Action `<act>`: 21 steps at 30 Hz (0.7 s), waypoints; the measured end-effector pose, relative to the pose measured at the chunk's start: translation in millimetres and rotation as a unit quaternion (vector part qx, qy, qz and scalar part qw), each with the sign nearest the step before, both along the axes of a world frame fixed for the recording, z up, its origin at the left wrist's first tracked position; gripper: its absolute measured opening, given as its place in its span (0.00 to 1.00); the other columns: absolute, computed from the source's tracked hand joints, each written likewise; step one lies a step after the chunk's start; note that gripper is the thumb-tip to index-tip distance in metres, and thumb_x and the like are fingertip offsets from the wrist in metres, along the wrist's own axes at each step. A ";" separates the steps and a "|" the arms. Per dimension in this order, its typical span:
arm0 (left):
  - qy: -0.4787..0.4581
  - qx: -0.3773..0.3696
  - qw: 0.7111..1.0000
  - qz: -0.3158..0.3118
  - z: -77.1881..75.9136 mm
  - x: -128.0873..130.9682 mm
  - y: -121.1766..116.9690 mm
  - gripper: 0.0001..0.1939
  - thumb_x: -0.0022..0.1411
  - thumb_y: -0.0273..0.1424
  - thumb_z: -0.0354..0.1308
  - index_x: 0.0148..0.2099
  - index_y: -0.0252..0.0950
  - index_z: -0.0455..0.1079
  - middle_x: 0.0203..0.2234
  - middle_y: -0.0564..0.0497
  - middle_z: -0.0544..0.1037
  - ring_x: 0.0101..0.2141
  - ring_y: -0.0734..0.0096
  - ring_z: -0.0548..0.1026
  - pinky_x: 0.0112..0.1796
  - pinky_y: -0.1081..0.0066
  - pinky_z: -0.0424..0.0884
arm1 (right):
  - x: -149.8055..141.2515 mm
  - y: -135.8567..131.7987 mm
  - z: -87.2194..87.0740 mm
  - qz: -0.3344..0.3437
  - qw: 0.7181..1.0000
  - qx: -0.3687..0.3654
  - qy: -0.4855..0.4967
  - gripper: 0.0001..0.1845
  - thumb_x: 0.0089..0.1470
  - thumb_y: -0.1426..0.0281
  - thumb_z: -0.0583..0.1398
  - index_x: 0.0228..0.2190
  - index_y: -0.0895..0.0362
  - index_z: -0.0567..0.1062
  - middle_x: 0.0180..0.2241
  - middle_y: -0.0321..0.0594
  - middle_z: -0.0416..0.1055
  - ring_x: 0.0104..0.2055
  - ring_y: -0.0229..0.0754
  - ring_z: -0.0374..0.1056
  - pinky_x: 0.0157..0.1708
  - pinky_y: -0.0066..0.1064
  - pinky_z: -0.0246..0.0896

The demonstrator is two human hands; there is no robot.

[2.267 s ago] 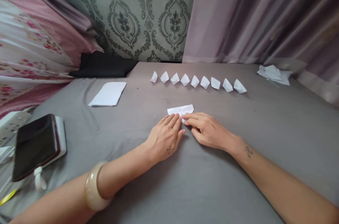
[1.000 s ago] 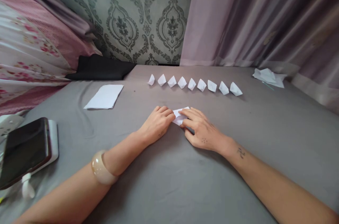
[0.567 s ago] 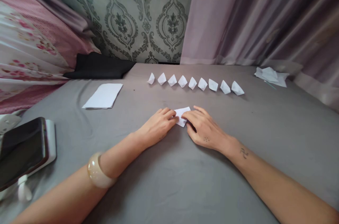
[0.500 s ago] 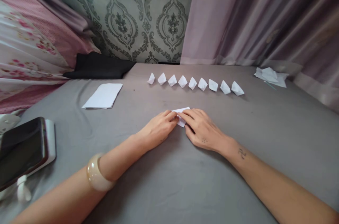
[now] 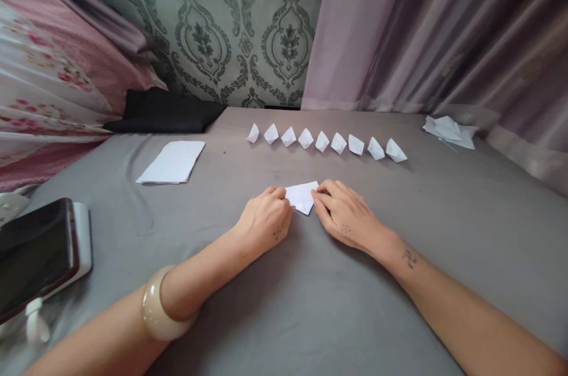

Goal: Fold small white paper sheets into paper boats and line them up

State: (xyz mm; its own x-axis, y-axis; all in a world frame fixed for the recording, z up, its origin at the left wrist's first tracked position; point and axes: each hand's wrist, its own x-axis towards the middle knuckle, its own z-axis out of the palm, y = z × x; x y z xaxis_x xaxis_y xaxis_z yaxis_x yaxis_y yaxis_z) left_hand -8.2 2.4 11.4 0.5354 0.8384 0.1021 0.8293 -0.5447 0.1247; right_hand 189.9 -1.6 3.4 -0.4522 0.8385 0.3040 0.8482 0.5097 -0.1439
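Observation:
A small folded piece of white paper [image 5: 302, 195] lies on the grey cloth between my hands, its lower edge coming to a point. My left hand [image 5: 267, 216] is closed on the paper's left end, fingers curled and covering that end. At the right end, my right hand [image 5: 345, 210] pinches the edge between thumb and fingers. Beyond the hands, several folded white paper shapes [image 5: 306, 138] stand in a row across the cloth.
A stack of white paper [image 5: 172, 163] lies to the left. At the far left a dark-screened phone [image 5: 38, 254] rests on a white block with a plugged cable. Loose papers [image 5: 449, 130] lie at the back right. Black cloth [image 5: 168, 111] sits at the back left.
The paper's upper edge has been folded down, and it now shows a pointed lower side. My hands have shifted from pressing on its middle to holding its two ends.

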 end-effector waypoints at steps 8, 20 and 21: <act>-0.203 -0.064 0.971 0.110 -21.2 -8.1 37.1 0.11 0.56 0.39 0.59 0.36 0.36 0.68 0.33 0.48 0.68 0.34 0.65 0.69 0.35 0.66 0.67 | 0.1 24.3 -15.1 -0.045 0.993 -0.017 0.111 0.12 0.57 0.67 0.57 0.24 0.56 0.73 0.31 0.39 0.68 0.32 0.39 0.65 0.33 0.31 0.58; -0.302 -0.197 0.927 0.099 -17.3 -6.2 43.9 0.08 0.52 0.34 0.58 0.29 0.34 0.68 0.20 0.56 0.68 0.24 0.74 0.64 0.28 0.74 0.60 | 3.1 28.3 -21.3 0.003 0.985 -0.080 0.155 0.24 0.58 0.68 0.54 0.57 0.52 0.62 0.52 0.43 0.68 0.53 0.47 0.60 0.53 0.45 0.55; -0.314 -0.199 0.924 0.092 -17.9 -7.1 43.1 0.08 0.52 0.35 0.58 0.30 0.34 0.68 0.20 0.56 0.68 0.24 0.75 0.64 0.27 0.74 0.59 | 3.4 27.9 -20.1 0.006 0.984 -0.085 0.157 0.25 0.58 0.69 0.54 0.57 0.52 0.62 0.51 0.43 0.69 0.53 0.47 0.60 0.53 0.45 0.55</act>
